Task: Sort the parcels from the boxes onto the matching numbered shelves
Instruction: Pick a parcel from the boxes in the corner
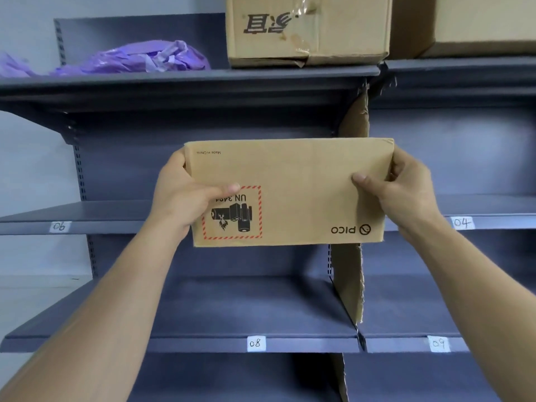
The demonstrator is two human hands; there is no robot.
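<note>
Head: parcel (290, 192) inverted, long axis horizontal; left hand (185, 198), right hand (406, 192) fingers pinching ends.

Both my forearms (116, 300) are bare. My left hand (179, 198) and right hand (406, 192) are bare too, thumbnails (233, 188) cut short.

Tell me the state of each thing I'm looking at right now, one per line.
parcel, held in the air, print upside down.
left grip, holds the parcel's left edge.
right grip, holds the parcel's right edge.
cardboard box, on the top shelf, print upside down, tape wrinkled.
purple bag, crumpled on the top shelf.
cardboard divider, upright, edge torn.
</note>
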